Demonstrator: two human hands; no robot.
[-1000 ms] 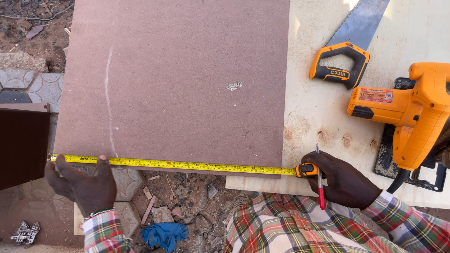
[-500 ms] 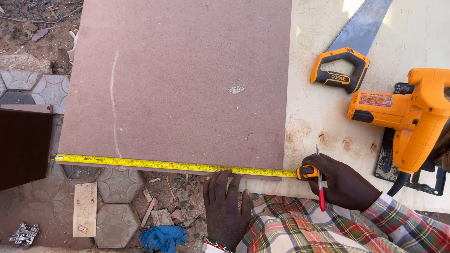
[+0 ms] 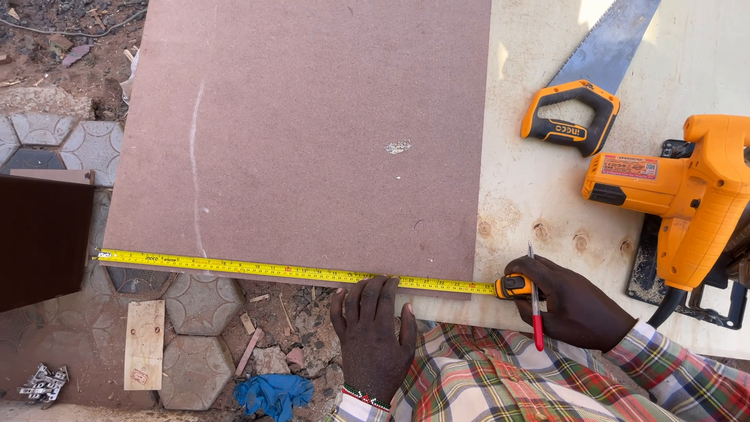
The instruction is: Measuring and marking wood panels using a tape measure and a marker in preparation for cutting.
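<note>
Head-camera view: a person's right hand (image 3: 574,306) grips the orange-and-black tape measure case (image 3: 512,287) at the near corner of a flat reddish-brown fibreboard sheet (image 3: 312,133), a red-capped pen (image 3: 534,305) held among the same fingers. The yellow tape blade (image 3: 289,271) runs along the sheet's near edge to its far-left corner. The left hand (image 3: 373,336), fingers flat and spread, presses the blade against that edge. An orange-handled handsaw (image 3: 582,94) and an orange circular saw (image 3: 687,203) lie on the pale plywood bench (image 3: 539,203).
</note>
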